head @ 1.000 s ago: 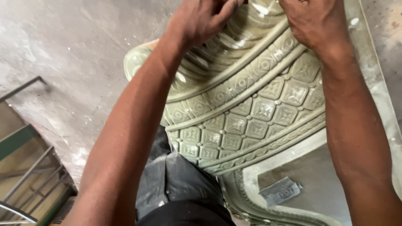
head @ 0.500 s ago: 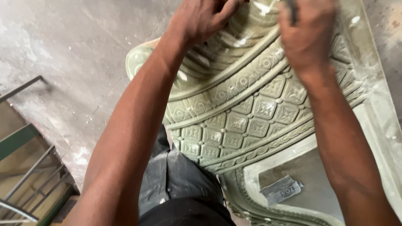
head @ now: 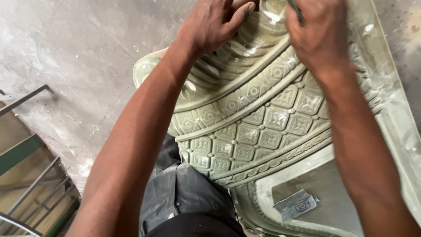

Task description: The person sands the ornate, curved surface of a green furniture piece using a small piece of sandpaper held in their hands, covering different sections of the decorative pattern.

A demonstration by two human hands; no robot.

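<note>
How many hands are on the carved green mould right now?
2. The left hand rests flat on the ribbed upper part of the carved green mould; the right hand presses near its top edge, gripping a thin dark tool that is mostly hidden.

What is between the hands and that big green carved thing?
Nothing visible. The left hand rests right on the green carved mould, and the right hand presses a thin dark tool against it.

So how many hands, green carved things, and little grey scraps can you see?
Hands: 2, left hand and right hand
Green carved mould: 1
Grey tape scrap: 1
Total: 4
</note>
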